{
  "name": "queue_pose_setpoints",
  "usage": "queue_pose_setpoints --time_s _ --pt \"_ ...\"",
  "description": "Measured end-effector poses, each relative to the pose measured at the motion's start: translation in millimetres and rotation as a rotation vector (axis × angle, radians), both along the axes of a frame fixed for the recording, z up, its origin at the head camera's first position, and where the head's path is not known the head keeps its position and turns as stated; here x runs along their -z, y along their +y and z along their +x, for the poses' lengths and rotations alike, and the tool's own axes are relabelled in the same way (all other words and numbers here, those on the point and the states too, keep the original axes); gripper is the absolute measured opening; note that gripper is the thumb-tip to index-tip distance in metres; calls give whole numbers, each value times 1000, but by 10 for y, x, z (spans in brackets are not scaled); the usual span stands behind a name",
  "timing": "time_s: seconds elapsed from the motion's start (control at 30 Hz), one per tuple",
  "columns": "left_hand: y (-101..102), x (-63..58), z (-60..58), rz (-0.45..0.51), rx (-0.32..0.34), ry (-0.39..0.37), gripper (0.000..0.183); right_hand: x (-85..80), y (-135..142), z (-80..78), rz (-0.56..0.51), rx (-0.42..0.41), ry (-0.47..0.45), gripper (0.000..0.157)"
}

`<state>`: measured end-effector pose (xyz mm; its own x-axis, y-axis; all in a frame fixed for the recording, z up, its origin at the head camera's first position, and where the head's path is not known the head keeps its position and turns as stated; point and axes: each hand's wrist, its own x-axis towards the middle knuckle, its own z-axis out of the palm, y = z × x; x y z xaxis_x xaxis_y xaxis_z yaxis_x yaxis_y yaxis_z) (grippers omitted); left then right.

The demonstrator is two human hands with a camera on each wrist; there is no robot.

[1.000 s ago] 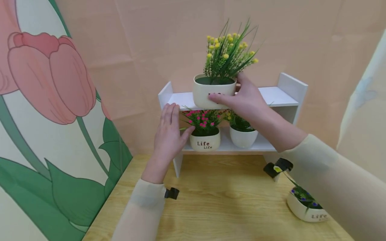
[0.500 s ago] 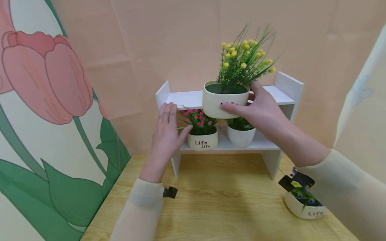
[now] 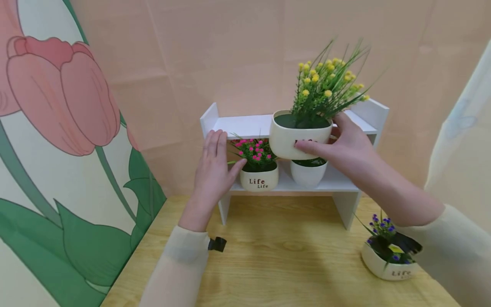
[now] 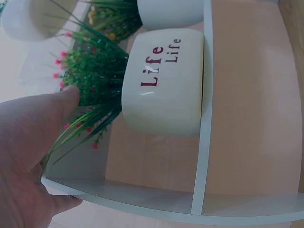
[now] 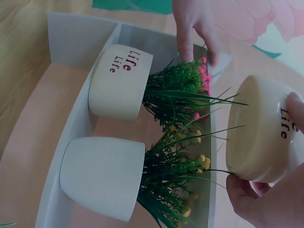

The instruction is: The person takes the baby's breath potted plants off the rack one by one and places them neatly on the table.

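Note:
My right hand (image 3: 354, 151) grips a cream oval flowerpot (image 3: 285, 140) by its right side, thumb over its lettered front, fingers behind. Yellow artificial flowers (image 3: 326, 87) and long grass blades stand in it. The flowerpot is held up before the white two-tier shelf (image 3: 241, 124); its pale underside (image 5: 244, 128) shows in the right wrist view. My left hand (image 3: 211, 170) touches the left end of the shelf's upper board with straight fingers, thumb apart beside a pink-flowered pot (image 3: 259, 179) marked "Life". In the left wrist view, that hand (image 4: 28, 142) lies at the shelf's corner.
A round white pot (image 3: 308, 174) stands on the lower board, right of the pink one, its plant partly hidden behind the held flowerpot. A pot with purple flowers (image 3: 383, 264) stands on the wooden table (image 3: 276, 256) at right, near the right sleeve (image 3: 449, 238).
My right hand has carried the yellow-flowered pot right, down and nearer, off from over the shelf's upper board. My left hand has stayed at the shelf's left end.

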<state>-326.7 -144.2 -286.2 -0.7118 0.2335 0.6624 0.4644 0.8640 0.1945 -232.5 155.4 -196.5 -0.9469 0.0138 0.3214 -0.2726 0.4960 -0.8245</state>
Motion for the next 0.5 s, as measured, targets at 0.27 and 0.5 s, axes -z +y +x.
queue_pose_setpoints --time_s 0.27,0.5 --pt "5 4 -11 -3 2 3 96 52 39 69 9 -8 -36 112" --pt "5 9 -3 -3 -1 -5 96 103 64 99 3 -12 -41 108"
